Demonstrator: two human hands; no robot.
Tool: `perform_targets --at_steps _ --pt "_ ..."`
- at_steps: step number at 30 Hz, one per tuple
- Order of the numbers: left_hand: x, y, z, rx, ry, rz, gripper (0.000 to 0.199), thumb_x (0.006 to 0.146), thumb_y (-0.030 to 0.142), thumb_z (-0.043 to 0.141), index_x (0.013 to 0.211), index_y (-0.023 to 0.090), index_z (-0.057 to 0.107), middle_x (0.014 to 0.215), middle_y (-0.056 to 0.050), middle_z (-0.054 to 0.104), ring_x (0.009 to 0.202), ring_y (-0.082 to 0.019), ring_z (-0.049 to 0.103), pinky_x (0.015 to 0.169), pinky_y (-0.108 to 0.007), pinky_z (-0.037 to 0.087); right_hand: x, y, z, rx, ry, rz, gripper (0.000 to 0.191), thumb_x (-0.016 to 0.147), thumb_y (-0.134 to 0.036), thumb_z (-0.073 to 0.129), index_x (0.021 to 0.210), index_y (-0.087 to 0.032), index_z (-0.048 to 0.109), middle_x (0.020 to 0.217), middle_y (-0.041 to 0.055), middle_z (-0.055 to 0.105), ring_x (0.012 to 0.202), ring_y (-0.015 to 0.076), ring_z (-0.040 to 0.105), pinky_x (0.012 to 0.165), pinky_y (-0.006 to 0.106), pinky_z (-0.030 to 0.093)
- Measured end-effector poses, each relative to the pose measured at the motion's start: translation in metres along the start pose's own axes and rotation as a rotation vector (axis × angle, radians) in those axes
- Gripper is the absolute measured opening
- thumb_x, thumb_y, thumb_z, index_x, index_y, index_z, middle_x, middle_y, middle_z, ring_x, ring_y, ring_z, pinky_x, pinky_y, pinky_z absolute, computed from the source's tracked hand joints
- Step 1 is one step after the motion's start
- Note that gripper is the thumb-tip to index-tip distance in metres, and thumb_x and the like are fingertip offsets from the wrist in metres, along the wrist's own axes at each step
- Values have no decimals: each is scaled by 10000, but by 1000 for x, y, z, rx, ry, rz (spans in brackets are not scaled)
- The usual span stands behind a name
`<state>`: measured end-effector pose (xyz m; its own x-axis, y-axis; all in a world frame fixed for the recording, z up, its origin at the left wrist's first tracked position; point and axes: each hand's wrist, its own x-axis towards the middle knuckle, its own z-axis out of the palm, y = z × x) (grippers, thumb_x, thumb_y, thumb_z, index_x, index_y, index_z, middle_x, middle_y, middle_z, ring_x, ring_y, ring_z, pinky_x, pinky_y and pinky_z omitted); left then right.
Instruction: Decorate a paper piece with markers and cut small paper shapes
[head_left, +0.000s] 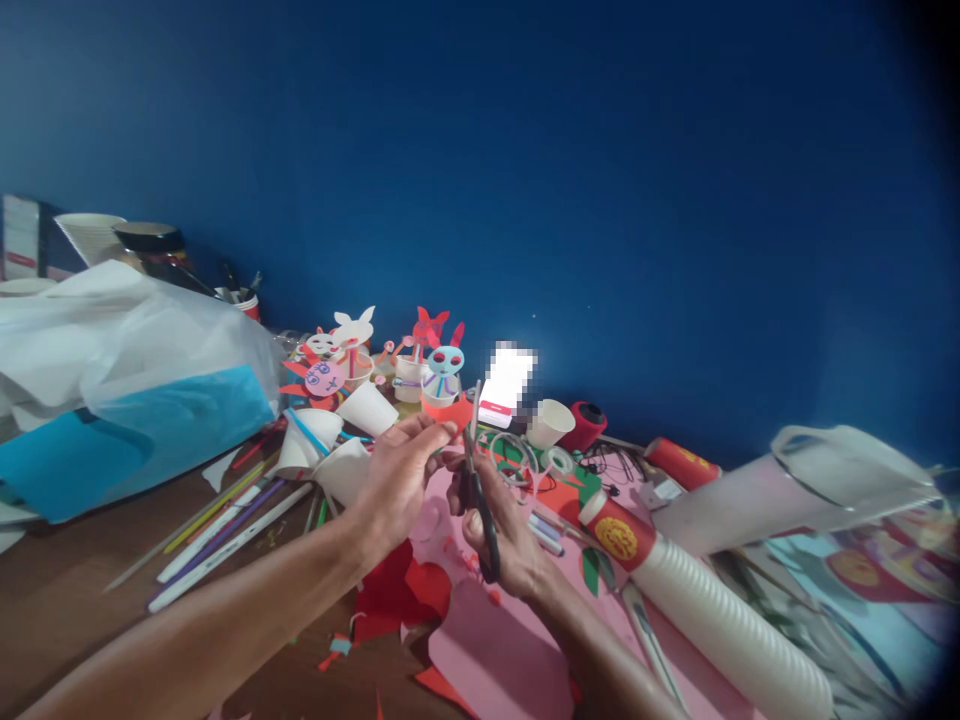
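Between thumb and fingers, my left hand (401, 470) pinches a small piece of orange-red paper (454, 413). My right hand (502, 525) grips a pair of scissors (480, 510) by its dark handles, blades pointing up. The blades stand right beside the orange-red paper, and I cannot tell whether they touch it. Below both hands lie a pink paper sheet (499, 645) and red paper scraps (390, 595). Just behind the paper stand paper-cup figures, among them one with a light blue face (447, 362).
White paper cups (367, 408) and several pens (225, 545) lie to the left, near a plastic bag (150, 330) and blue paper. On the right are a long stack of paper cups (735, 620) and a white jug (720, 500). A lit phone (506, 385) leans near the blue wall.
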<state>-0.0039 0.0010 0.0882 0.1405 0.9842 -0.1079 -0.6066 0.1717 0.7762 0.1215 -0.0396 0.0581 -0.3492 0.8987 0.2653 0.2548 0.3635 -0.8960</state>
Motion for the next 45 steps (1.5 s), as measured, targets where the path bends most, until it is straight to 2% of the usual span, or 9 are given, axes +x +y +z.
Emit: perform_targets --at_steps 5,11,19,28,45 --pt "-1 -1 1 18 -4 -9 29 648 144 605 631 167 607 579 23 581 551 -88 539 567 -197 432 0 1 1 -3 19 10 343 781 -325 445 1103 -211 410 768 1 446 681 152 424 629 289 375" --pt "0 -3 1 -5 -8 -24 44 635 128 608 612 166 610 581 25 591 576 -87 544 617 -197 430 0 4 3 26 35 14 359 773 -361 460 1094 -206 420 744 1 439 673 155 420 623 290 378" --pt "-3 -1 4 -23 35 -55 53 592 115 632 574 155 603 558 19 591 553 -84 531 599 -197 407 -1 7 4 40 57 34 354 782 -390 457 1086 -211 421 764 11 448 677 156 418 631 289 383" --pt "-2 -3 2 -5 0 -61 22 625 149 621 616 158 603 573 26 582 561 -87 531 602 -208 406 0 4 4 31 67 24 337 781 -380 461 1065 -201 442 730 -2 440 651 147 407 604 282 365" --pt "-2 0 3 20 12 -71 35 608 144 617 630 139 590 579 10 579 552 -96 525 562 -217 414 0 3 4 -5 102 41 369 778 -431 454 1061 -195 465 694 -3 463 627 149 423 588 283 364"
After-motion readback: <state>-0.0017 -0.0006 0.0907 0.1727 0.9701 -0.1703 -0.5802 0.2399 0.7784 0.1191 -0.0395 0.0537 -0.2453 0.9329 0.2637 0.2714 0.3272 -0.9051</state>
